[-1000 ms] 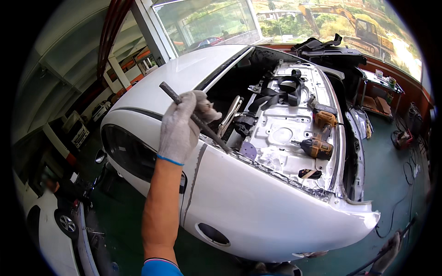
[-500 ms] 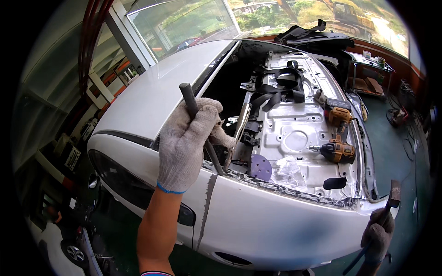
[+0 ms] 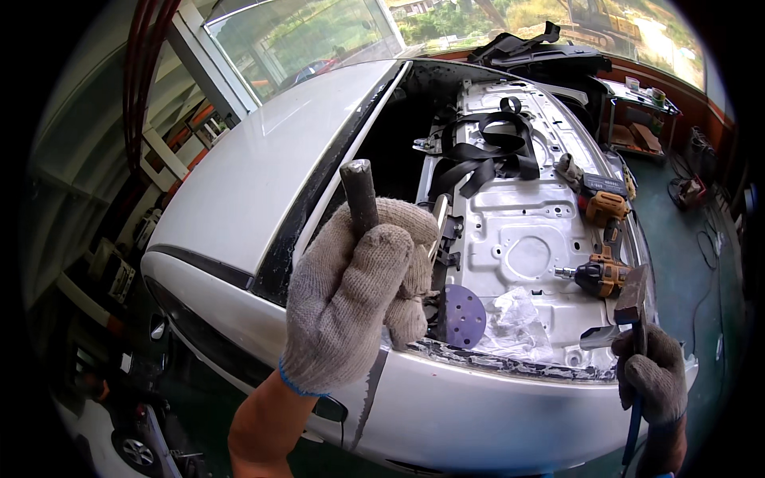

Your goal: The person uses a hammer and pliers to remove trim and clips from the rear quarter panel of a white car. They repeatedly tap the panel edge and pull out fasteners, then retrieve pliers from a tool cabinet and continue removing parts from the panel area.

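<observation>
My left hand (image 3: 351, 307), in a knitted work glove, is closed around a dark round metal rod (image 3: 359, 195) whose worn top end sticks up above the fist. The rod's lower end is hidden behind the hand. This hand is above the side edge of a white car body (image 3: 478, 422), near a jagged grey seam (image 3: 371, 398). At the right, my gloved right hand (image 3: 657, 374) grips a hammer (image 3: 633, 291) with its head up, over the corner of the body. Between the hands, a purple sanding disc (image 3: 464, 317) lies beside crumpled clear plastic (image 3: 516, 327).
On the bare metal panel rest an orange-black cordless impact wrench (image 3: 599, 275) and coiled black straps (image 3: 498, 147). The white roof (image 3: 279, 151) borders a dark opening. Black trim parts (image 3: 530, 56) stand behind; a cart (image 3: 641, 123) and cables are at right.
My left hand has come closer with the rod, whose lower end is no longer visible. My right hand has raised the hammer and moved it inward, over the car's edge.
</observation>
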Available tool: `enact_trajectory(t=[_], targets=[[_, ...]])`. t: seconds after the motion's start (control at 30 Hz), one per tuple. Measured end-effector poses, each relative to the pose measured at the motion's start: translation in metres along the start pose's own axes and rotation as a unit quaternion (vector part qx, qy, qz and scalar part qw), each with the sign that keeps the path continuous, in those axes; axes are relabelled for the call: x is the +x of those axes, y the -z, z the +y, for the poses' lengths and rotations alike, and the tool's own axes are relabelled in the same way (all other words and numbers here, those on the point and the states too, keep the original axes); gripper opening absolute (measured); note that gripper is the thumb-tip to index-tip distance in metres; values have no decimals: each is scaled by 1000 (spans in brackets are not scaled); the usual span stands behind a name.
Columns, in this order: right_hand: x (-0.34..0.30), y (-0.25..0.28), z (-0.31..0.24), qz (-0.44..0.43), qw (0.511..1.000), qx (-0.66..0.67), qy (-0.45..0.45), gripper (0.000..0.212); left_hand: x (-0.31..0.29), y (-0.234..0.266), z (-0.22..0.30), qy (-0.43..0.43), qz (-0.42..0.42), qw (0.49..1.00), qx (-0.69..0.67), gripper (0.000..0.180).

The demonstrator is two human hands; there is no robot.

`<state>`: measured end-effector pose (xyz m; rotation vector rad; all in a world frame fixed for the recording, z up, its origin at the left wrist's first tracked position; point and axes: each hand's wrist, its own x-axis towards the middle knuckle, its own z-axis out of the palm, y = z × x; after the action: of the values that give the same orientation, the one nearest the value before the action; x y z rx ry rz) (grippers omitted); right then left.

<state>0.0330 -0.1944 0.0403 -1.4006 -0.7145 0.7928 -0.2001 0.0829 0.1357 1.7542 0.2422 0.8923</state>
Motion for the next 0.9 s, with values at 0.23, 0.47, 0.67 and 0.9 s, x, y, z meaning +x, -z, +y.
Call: enact_trajectory(t=[0.23,0.47,0.67,0.9], targets=[[64,-14,-40,-47,988,-15,144,75,11,11,-10,-3,9,1000,19,47],[75,-32,-21,-100,992,-56,51,79,7,1,-7,-20,-8,998,63,53],[82,-43,-57,-70,970,-165,165,70,8,-17,-4,-37,31,998,45,46],[130,-62,-105,-5,775,-427,466,63,-3,-13,-3,-2,-20,1000,23,16]])
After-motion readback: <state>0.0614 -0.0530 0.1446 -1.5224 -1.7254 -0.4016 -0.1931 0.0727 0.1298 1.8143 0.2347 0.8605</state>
